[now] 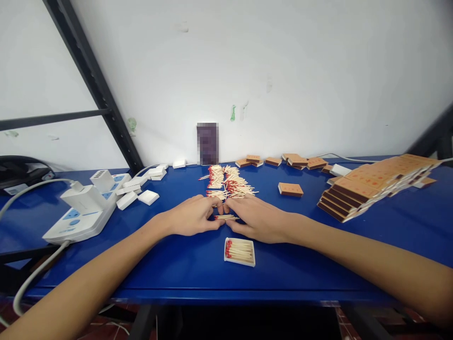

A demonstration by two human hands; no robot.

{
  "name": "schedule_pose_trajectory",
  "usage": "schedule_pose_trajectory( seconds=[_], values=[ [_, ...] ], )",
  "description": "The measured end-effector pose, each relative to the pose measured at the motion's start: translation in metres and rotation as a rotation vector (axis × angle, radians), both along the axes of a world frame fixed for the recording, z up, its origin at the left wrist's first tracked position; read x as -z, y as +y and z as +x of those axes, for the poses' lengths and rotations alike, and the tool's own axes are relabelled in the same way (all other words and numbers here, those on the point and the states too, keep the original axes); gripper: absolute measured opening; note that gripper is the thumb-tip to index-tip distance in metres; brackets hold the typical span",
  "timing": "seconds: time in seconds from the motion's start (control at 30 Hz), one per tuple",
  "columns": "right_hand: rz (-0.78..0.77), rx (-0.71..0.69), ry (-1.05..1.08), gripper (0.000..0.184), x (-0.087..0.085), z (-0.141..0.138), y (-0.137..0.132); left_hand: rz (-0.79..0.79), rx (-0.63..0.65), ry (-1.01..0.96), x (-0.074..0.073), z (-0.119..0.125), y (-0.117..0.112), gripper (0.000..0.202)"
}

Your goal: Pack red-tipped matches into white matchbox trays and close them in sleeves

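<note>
Between my two hands, at the near end of the match pile, is a small bundle of matches [226, 217] with red heads to the left. My left hand [193, 215] curls its thumb and fingers around the head end. From the other side my right hand [256, 216] closes its thumb and fingers on the stick end. Beyond the hands two rows of loose matches [236, 182] stretch toward the wall, partly hidden by my fingers. Nearer to me lies a white matchbox tray [244, 263] holding several matches, their red heads at the left.
Stacked matchboxes [368, 184] lean at the right, and a single matchbox [290, 190] lies nearer the middle. More matchboxes [273, 161] line the wall. White empty trays [148, 197] and a power strip [90, 219] with chargers are at the left. A pixelated dark object [208, 144] stands behind.
</note>
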State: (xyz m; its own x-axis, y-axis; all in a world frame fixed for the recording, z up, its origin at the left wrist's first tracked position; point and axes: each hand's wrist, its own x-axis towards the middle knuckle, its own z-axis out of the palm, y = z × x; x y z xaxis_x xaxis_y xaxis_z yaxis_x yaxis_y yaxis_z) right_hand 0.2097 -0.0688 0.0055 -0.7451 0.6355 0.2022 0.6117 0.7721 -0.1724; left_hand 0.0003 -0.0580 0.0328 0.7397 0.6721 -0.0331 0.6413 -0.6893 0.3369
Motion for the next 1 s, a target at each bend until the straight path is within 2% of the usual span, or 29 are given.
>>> schedule_pose_trajectory(
  seconds=[0.23, 0.37, 0.6, 1.0],
  values=[
    [-0.030, 0.028, -0.060, 0.016, -0.0011, -0.0003, -0.0020, 0.104, -0.010, 0.063, 0.0026, -0.0003, -0.0006, 0.022],
    [0.005, 0.053, -0.105, 0.017, -0.0033, -0.0005, -0.0037, 0.084, 0.018, 0.094, 0.0026, -0.0008, 0.0001, 0.017],
    [0.062, -0.014, -0.127, 0.017, -0.0022, -0.0004, -0.0025, 0.093, 0.034, 0.097, 0.0049, -0.0010, 0.0015, 0.019],
    [0.114, -0.044, -0.140, 0.019, 0.0020, 0.0025, 0.0003, 0.150, 0.060, 0.090, 0.0050, 0.0006, -0.0001, 0.028]
  ],
)
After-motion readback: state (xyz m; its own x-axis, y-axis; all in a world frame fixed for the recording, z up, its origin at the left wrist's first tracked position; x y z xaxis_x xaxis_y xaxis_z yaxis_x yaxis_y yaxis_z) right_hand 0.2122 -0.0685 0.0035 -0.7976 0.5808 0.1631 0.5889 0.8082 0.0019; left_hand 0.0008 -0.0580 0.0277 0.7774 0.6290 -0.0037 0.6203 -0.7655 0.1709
